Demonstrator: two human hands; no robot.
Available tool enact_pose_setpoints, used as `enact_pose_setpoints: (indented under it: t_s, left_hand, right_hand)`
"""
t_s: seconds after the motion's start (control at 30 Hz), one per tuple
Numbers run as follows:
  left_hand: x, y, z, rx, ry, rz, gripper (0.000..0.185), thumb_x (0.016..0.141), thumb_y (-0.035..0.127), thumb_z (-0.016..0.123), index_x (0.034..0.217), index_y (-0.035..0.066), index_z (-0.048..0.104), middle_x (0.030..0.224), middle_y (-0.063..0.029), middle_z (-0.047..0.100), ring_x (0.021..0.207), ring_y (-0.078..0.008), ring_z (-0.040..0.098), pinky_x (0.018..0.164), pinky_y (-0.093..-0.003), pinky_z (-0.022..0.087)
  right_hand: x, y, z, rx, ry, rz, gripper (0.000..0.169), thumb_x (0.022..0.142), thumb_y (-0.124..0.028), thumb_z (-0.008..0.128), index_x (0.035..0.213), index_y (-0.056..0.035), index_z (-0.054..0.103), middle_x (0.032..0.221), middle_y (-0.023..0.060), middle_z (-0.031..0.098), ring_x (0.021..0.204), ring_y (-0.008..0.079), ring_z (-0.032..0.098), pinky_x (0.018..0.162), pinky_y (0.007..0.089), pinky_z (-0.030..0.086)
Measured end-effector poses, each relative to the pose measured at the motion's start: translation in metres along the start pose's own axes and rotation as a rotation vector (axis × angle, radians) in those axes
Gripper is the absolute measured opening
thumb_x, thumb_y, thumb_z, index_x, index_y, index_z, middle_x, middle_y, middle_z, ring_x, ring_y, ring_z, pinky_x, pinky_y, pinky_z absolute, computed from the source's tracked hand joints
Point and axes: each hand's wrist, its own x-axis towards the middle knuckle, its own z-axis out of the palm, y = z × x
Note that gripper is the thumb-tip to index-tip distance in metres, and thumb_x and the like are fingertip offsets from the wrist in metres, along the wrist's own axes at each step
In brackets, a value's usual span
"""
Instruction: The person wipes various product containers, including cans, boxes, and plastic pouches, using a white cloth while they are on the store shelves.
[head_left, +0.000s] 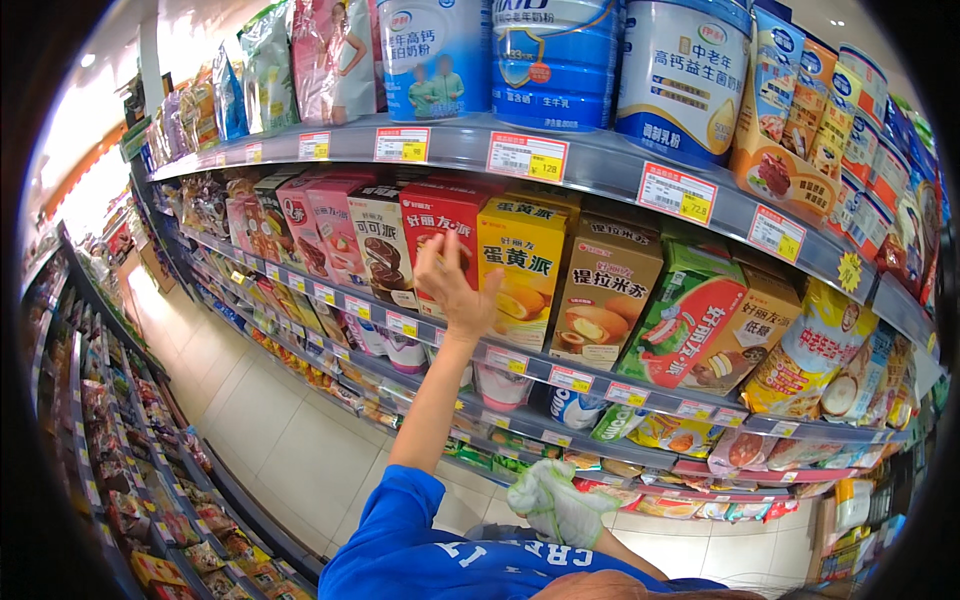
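Observation:
My left hand is bare and reaches up to the shelf, fingers apart, in front of a red snack-pie carton and beside a yellow carton. Whether its fingertips touch the red carton is hard to tell. Low near my body, my right hand is covered by white fabric with green edging, apparently a glove; its fingers are bunched, and whether it holds anything is unclear. Left of the red carton stands a white and brown carton; right of the yellow one is a brown carton.
Large blue and white milk powder cans stand on the shelf above. A green and red carton leans right of the brown one. Price tags line the shelf edge. Lower shelves hold bags, and another shelf rack runs along the tiled aisle.

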Motion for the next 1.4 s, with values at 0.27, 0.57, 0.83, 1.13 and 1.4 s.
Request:
enact_pose_setpoints:
  t_s: [0.27, 0.57, 0.83, 1.13, 1.4]
  left_hand:
    - [0.081, -0.03, -0.022, 0.3, -0.185, 0.064, 0.066, 0.082, 0.062, 0.054, 0.129, 0.017, 0.052, 0.141, -0.0211, 0.032, 0.133, -0.0404, 0.023, 0.105, -0.0577, 0.014]
    - [0.056, -0.048, -0.059, -0.153, 0.035, 0.104, 0.076, 0.076, 0.061, 0.065, 0.128, 0.01, 0.046, 0.147, -0.0166, 0.023, 0.134, -0.0367, 0.025, 0.108, -0.051, 0.024]
    - [0.057, -0.088, -0.119, -1.011, -0.53, -0.429, 0.126, 0.037, 0.05, 0.087, 0.138, -0.003, 0.032, 0.128, -0.0146, 0.052, 0.112, -0.0205, 0.054, 0.095, -0.0338, 0.045]
    - [0.037, -0.004, -0.192, -0.845, -0.357, -0.057, 0.088, 0.046, 0.04, 0.093, 0.11, 0.003, 0.045, 0.111, -0.0177, 0.054, 0.109, -0.0276, 0.054, 0.088, -0.0384, 0.046]
    - [-0.06, 0.052, -0.225, -0.351, -1.125, -0.577, 0.077, 0.06, 0.028, 0.087, 0.119, 0.003, 0.044, 0.119, -0.0154, 0.054, 0.11, -0.0314, 0.054, 0.093, -0.0388, 0.043]
  right_hand:
    - [0.003, 0.004, -0.004, 0.053, 0.084, 0.026, 0.019, 0.1, -0.028, 0.042, 0.096, -0.0098, 0.048, 0.09, 0.0018, 0.051, 0.082, 0.0141, 0.053, 0.074, 0.0259, 0.044]
    - [0.004, 0.002, 0.012, 0.063, 0.073, 0.012, 0.018, 0.1, -0.027, 0.042, 0.096, -0.0109, 0.049, 0.088, 0.0024, 0.051, 0.081, 0.0148, 0.053, 0.074, 0.0259, 0.044]
    - [0.013, 0.013, -0.001, 0.055, 0.115, 0.003, 0.016, 0.1, -0.023, 0.042, 0.096, -0.0096, 0.05, 0.089, 0.0032, 0.052, 0.082, 0.0143, 0.052, 0.075, 0.0281, 0.045]
    - [0.038, -0.044, 0.036, -0.096, 0.24, -0.349, 0.022, 0.091, -0.018, 0.058, 0.112, -0.013, 0.051, 0.098, 0.0043, 0.058, 0.089, 0.019, 0.059, 0.075, 0.0329, 0.052]
    - [0.04, -0.059, 0.134, -1.558, -0.038, -0.724, 0.061, 0.077, -0.012, 0.069, 0.133, -0.0072, 0.045, 0.134, 0.0135, 0.047, 0.126, 0.0278, 0.044, 0.1, 0.0408, 0.039]
